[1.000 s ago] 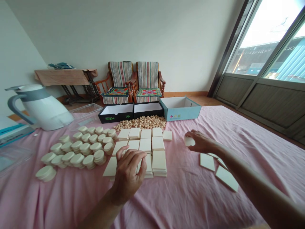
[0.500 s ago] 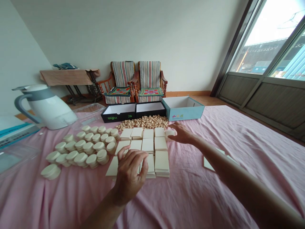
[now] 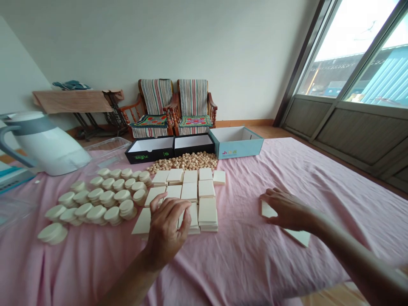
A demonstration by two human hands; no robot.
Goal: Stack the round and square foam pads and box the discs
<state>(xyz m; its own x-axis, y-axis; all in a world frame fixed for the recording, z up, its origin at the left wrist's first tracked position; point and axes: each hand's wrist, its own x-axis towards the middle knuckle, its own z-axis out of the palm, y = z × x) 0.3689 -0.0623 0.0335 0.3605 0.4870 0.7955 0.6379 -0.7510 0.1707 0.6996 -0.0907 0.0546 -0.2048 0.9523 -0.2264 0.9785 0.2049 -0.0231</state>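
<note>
My left hand is curled over the near stacks of cream square tiles, thumb and fingertips pressed on a stack in the front row. These tiles lie in rows in the middle of the pink cloth. My right hand lies further right, fingers bent down over a loose square tile. Another loose tile shows under my right wrist.
Stacks of cream round discs sit left of the tiles. Behind lie a heap of small wooden beads, two black boxes, a blue box, a white jug and a clear plastic tub.
My right hand carried a piece to the far right of the tile rows, left it there, then drew back to the loose tiles on the right. My left hand stayed put.
</note>
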